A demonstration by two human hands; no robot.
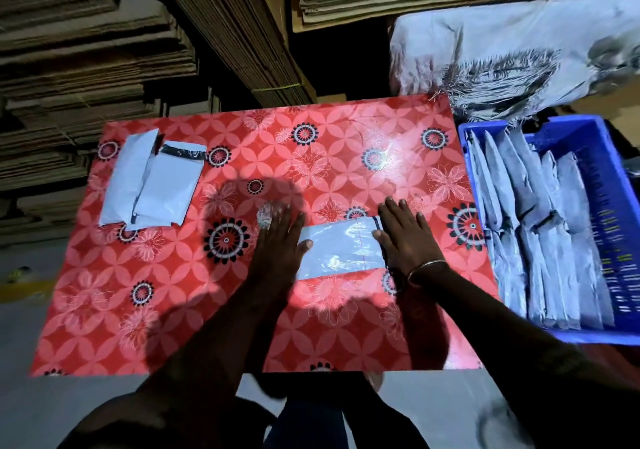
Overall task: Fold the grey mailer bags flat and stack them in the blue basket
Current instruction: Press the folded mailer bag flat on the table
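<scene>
A grey mailer bag (341, 249) lies flat on the red flowered table (173, 310), near its middle. My left hand (280, 237) presses flat on the bag's left end with straight fingers. My right hand (403, 237), a bangle at its wrist, lies flat on the bag's right end. Two more grey mailer bags (149, 180) lie side by side at the table's far left, one partly over the other. The blue basket (620, 185) stands to the right of the table and holds several folded grey bags (540, 240) stacked on edge.
Stacks of flattened cardboard (86, 67) rise behind and to the left of the table. A large white woven sack (512, 50) sits behind the basket. The floor shows below the table's near edge.
</scene>
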